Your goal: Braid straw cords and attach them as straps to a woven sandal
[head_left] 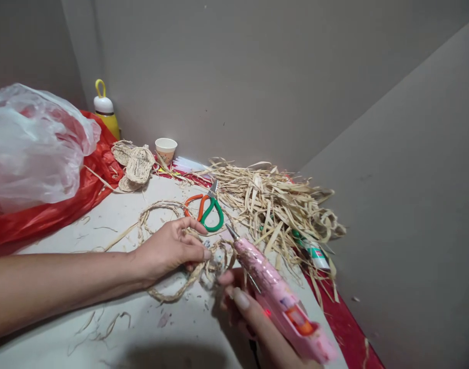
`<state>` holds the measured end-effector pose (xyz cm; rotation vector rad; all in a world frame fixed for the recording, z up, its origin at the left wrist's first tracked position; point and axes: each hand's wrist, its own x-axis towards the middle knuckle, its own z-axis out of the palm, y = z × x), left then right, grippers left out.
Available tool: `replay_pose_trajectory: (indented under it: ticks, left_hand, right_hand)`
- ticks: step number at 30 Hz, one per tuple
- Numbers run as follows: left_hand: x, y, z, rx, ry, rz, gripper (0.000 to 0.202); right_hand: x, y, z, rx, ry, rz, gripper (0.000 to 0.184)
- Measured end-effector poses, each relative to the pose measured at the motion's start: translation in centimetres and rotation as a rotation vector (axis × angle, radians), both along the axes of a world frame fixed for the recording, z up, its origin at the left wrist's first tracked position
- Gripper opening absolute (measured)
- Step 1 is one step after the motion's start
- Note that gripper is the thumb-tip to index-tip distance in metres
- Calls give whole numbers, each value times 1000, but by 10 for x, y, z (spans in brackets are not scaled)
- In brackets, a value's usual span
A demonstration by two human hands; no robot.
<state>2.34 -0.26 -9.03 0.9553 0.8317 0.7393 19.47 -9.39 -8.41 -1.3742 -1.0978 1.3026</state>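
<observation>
In the head view my left hand reaches in from the left, with thumb and fingers pinched on a braided straw cord. The cord loops over the white work surface, and its end under my fingertips is partly hidden. My right hand, lower right, is wrapped around a pink hot glue gun, whose red light glows. The gun's metal nozzle points up and left, just to the right of my left fingertips. Scissors with one orange and one green handle lie right behind my left hand.
A heap of dry straw strips lies at the back right, partly over a bottle. Behind stand a paper cup and a yellow bottle. Woven straw pieces sit near a plastic bag. Grey walls rise behind.
</observation>
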Motion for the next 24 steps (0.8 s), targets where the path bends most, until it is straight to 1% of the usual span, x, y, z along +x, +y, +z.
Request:
replay_pose_trajectory:
  ticks: [3, 7, 11, 13, 15, 17, 20, 24]
  left_hand:
    - [-1, 1, -1, -42, -30, -32, 37]
    - [-1, 2, -4, -113, -76, -78, 41]
    - [-1, 4, -5, -118, -49, -57, 42]
    - [-2, 6, -6, -124, -34, -37, 42]
    - [-3, 8, -6, -134, -32, -17, 44]
    - [-3, 11, -7, -140, -38, -6, 45]
    - [-4, 14, -9, -145, -38, 13, 44]
    - [-5, 16, -9, -172, -38, 46, 41]
  right_hand:
    - [1, 3, -2, -1, 9, -35, 38]
    - [5, 8, -8, 1, -46, -26, 36]
    - [9, 9, -13, -2, -48, 44, 39]
    - [10, 8, -12, -23, -41, 35, 38]
    - [10, 6, -9, -29, -74, 10, 34]
    - [11, 5, -5, 9, -165, 17, 32]
    - [13, 4, -2, 108, -346, 28, 29]
    - [14, 6, -13, 241, -490, 63, 30]
